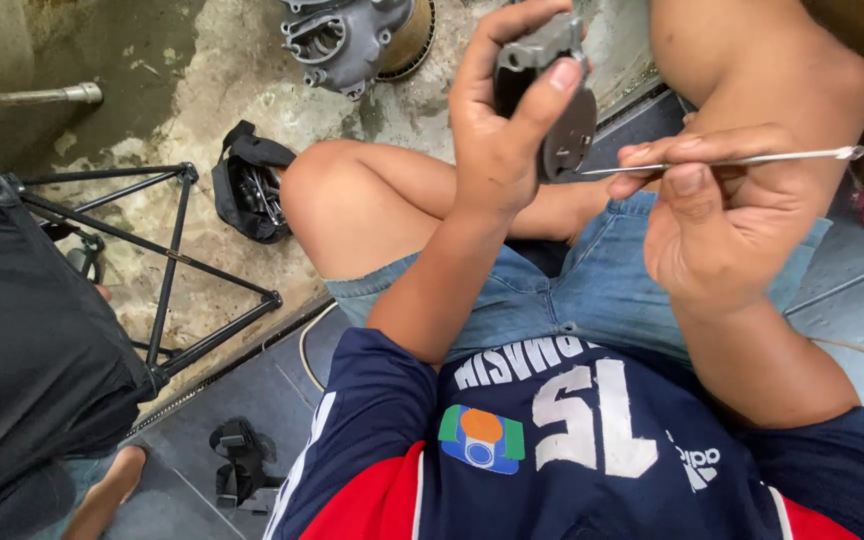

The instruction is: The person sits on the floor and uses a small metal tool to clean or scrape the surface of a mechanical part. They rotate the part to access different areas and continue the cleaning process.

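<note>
We see the left hand [500, 140] gripping a small grey metal part [550, 95] raised above the lap, thumb pressed across its top. The right hand [717, 225] pinches a thin metal pick [742, 161], its tip touching the part's dark round face. An engine casing [347, 35] lies on the concrete floor [222, 90] beyond the knees.

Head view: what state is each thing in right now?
Left hand: raised, gripping the grey metal part.
Grey metal part: held upright, off the floor.
Right hand: pinching the thin metal pick.
Thin metal pick: level, tip at the part.
Engine casing: lying on the concrete floor.
Black pouch: open.
</note>
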